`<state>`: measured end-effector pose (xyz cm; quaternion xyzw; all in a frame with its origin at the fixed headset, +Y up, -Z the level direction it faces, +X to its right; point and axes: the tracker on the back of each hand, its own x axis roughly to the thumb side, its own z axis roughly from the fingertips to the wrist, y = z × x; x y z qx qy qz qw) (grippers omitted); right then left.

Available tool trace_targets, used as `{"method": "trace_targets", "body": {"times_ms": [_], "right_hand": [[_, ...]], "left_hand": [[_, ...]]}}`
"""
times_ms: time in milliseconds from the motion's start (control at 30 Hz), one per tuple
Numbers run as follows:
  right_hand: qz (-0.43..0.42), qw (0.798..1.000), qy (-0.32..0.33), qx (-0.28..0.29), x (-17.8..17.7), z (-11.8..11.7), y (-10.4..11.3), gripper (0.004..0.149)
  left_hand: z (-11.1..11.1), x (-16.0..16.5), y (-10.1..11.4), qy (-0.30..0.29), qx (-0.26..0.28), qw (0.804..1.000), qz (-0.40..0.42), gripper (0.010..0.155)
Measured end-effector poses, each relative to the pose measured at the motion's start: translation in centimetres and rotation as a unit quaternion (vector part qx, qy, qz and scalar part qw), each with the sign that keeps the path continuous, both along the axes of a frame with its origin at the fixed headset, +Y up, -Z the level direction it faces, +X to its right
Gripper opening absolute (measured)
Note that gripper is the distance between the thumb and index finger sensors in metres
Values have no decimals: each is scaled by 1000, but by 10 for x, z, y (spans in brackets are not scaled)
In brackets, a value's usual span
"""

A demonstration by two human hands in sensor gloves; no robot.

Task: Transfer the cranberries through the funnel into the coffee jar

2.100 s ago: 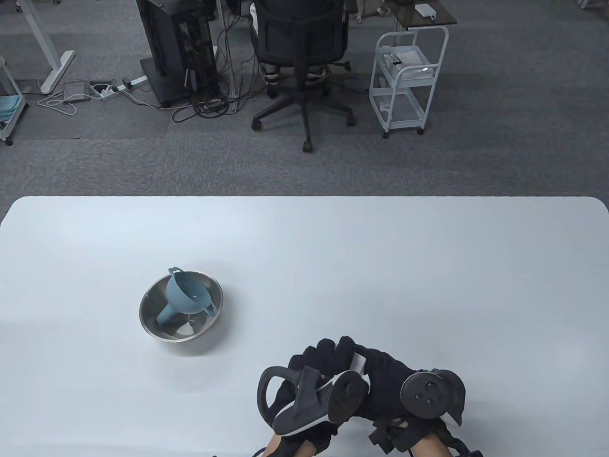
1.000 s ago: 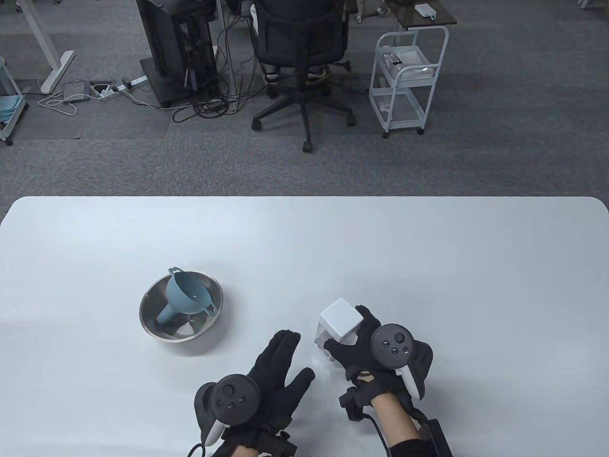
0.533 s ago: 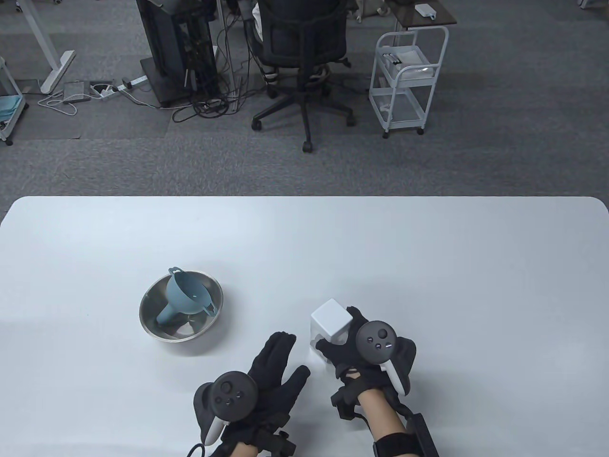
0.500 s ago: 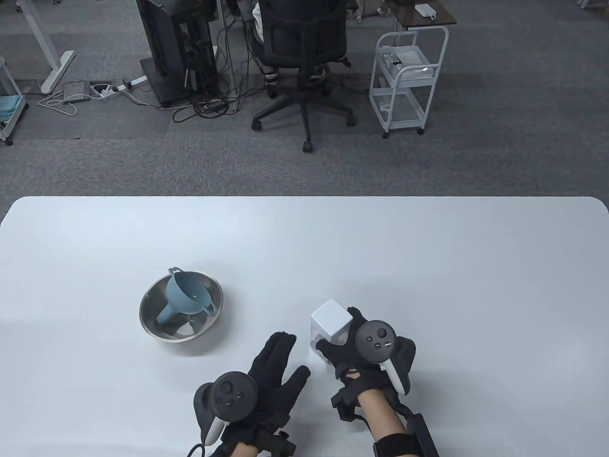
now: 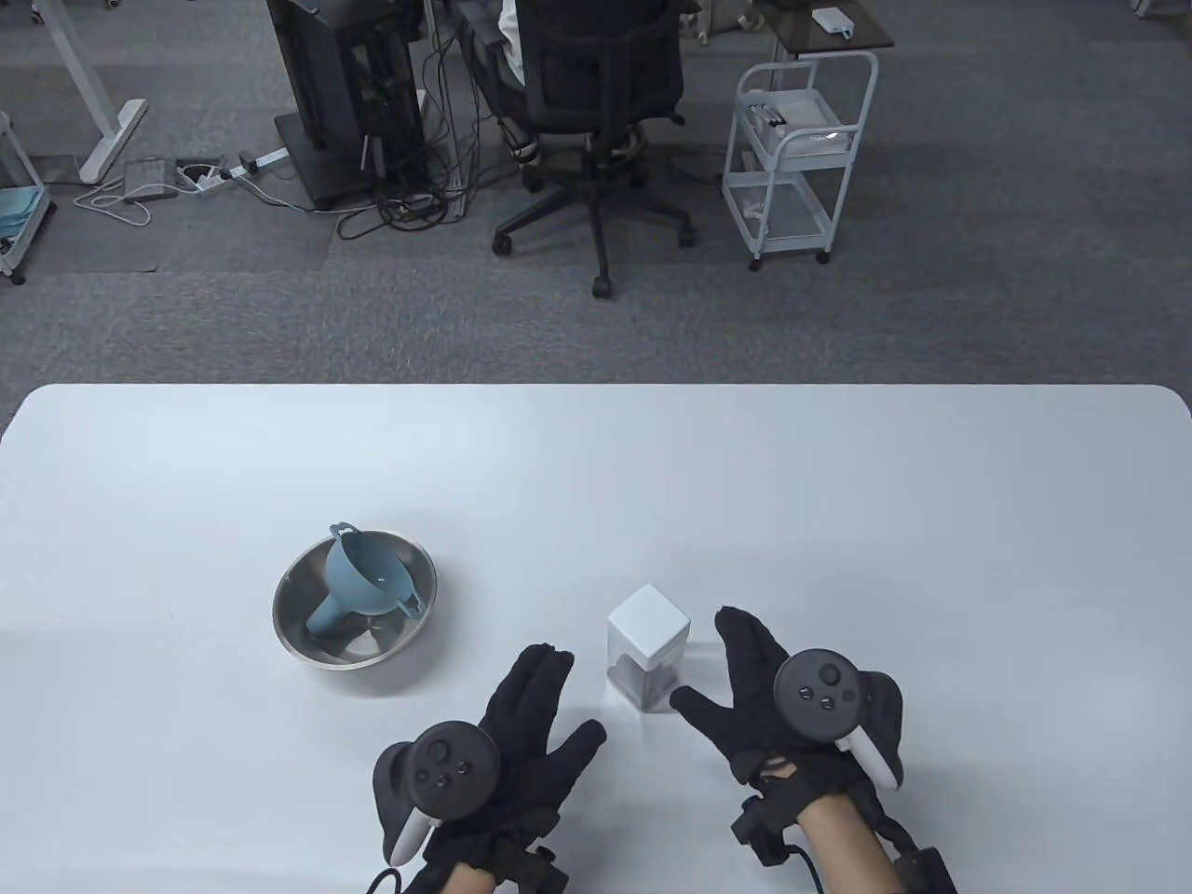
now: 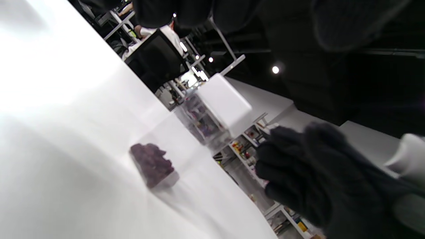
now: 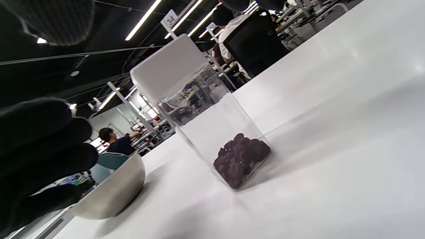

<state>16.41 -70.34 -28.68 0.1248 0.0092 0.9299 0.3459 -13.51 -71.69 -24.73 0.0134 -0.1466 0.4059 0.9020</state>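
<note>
A clear square jar [image 5: 647, 656] with a white lid [image 7: 167, 67] stands upright on the white table [image 5: 838, 512]. Dark red cranberries [image 7: 240, 158] lie at its bottom, also visible in the left wrist view as cranberries [image 6: 152, 163]. My right hand [image 5: 750, 694] lies flat and open just right of the jar, not touching it. My left hand [image 5: 535, 712] rests flat and open to the jar's left. A blue funnel [image 5: 358, 582] lies on its side inside a steel bowl [image 5: 298, 629] further left.
The bowl [image 7: 113, 191] shows behind the jar in the right wrist view. Beyond the table's far edge are an office chair [image 5: 591, 102], a white trolley [image 5: 796, 149] and a computer tower with cables [image 5: 349, 93].
My right hand set the jar down upright, let go of it and moved off to the right, fingers spread. The left hand stayed flat on the table.
</note>
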Motion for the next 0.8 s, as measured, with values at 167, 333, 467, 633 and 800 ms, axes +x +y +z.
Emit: {"method": "trace_targets", "body": {"times_ms": [167,333,467,633,800], "right_hand": [[-8,999,33,4,12,12,-9,97],[-38,998,48,-15,21,16,-25,98],[-42,998,45,-23,22,13,-31,99],[-54,998,36,-25,26,11,-35,98],[-58,998,31,-18,28,13,-32,98]], "left_hand": [[-3,-3,-5,1,-23,1000,-11,85],[-5,-7,-9,10,-35,999,3,85],[-4,-8,-11,14,-40,999,5,85],[-3,-9,-11,20,-43,999,7,84],[-4,-9,-15,20,-54,998,2,84]]}}
